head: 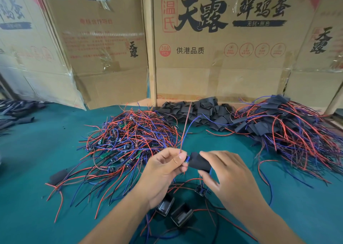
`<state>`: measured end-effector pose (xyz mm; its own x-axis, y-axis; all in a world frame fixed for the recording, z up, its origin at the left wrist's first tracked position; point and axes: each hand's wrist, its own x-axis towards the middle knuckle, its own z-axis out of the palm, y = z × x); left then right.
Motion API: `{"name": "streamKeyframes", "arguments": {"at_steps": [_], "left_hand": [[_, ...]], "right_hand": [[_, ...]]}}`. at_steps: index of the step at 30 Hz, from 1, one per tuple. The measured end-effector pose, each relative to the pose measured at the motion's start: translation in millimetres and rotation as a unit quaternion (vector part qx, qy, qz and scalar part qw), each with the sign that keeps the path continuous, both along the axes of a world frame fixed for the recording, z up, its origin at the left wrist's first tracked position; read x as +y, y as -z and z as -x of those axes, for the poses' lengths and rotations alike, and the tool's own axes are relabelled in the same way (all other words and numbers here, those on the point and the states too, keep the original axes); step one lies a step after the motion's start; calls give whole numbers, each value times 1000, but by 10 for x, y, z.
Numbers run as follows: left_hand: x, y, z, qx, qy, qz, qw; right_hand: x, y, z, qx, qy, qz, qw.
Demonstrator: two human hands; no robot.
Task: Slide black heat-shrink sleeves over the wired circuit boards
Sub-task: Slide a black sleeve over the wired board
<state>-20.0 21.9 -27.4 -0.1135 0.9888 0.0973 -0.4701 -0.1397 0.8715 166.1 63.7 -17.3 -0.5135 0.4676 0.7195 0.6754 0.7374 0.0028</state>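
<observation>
Across a green surface (37, 151) lie bare boards (126, 143), loose sleeves (194, 112) and finished ones (289, 126), sorted by stage. Above it, the right hand (230, 177) pinches a sleeve (200, 162); the left hand (163, 171) pinches the wires (182, 141), steadying the board for insertion.

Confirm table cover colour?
Teal green table cover, plain, no pattern; head view.
</observation>
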Motion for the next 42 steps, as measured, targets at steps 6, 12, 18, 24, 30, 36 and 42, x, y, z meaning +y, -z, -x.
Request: {"name": "streamKeyframes", "arguments": {"at_steps": [6,12,18,24,30,36,42], "left_hand": [[0,-3,13,11,-13,36,999],[-2,-27,5,10,-14,54,998],[-3,-33,10,12,-25,78,997],[3,-25,-5,0,-18,78,997],[-3,-28,0,-1,-15,82,997],[-10,-54,-28,-21,-4,89,996],[-25,-49,-27,8,-7,63,998]], "right_hand": [[-27,-3,-8,7,-1,22,1000],[-41,-18,-11,8,3,36,999],[-49,1,-17,12,-13,55,998],[-20,35,-24,46,-40,93,994],[-42,23,-17,92,-76,154,981],[-72,7,0,124,-87,140,979],[-83,10,6,121,-91,146,977]]}}
